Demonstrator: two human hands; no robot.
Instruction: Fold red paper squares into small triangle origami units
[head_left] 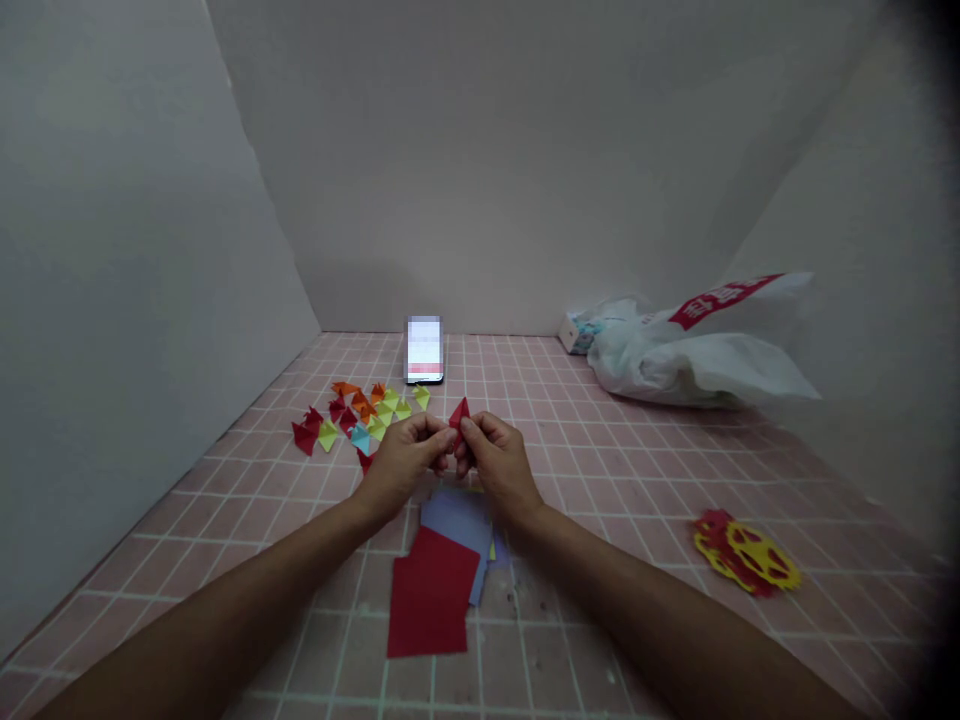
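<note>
Between my two hands, raised over the middle of the tiled surface, is a small folded red paper with its point upward. My left hand pinches its left side between thumb and fingers. On the other side, my right hand grips it with the thumb in front. The paper's lower part is hidden by my fingers. Below my hands lies a stack of square paper sheets, with red sheets on top of bluish-purple ones. Left of my left hand sit several small folded paper pieces in red, orange, yellow and light blue.
A lit phone stands upright near the back wall. At the right rear, a white plastic bag lies beside a small box. Red and yellow cut-out shapes are piled at the right. Pale walls enclose the back and sides.
</note>
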